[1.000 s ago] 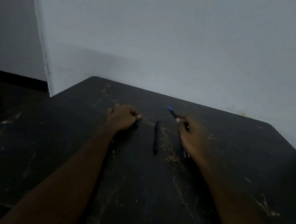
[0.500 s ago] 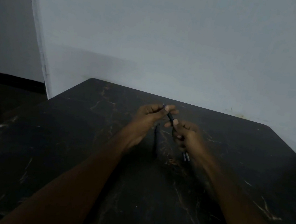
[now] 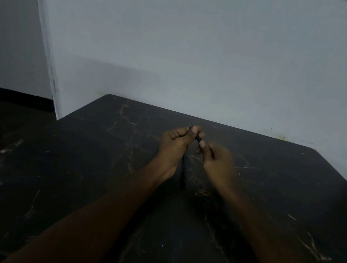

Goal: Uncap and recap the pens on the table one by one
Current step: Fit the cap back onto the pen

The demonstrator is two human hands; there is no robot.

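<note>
Both hands meet above the middle of the dark table point(image 3: 70, 183). My left hand point(image 3: 174, 145) pinches the far end of a dark pen point(image 3: 198, 137), where the cap sits, between thumb and fingers. The pen's near part is gripped by my right hand point(image 3: 217, 160), fingers curled round the barrel. Only a short dark piece of this pen shows between the two hands. A second dark pen point(image 3: 183, 175) lies on the table below and between my wrists, pointing away from me.
The table is black with pale scratches and stands against a white wall point(image 3: 201, 56). A wall corner point(image 3: 45, 33) and dark floor lie to the left. The table's right corner edge point(image 3: 341, 174) is near the frame's right side.
My left hand left the table and came across to the pen's tip. My right hand lifted the pen off the table. Now both hands hold it, slightly higher than half a second ago.
</note>
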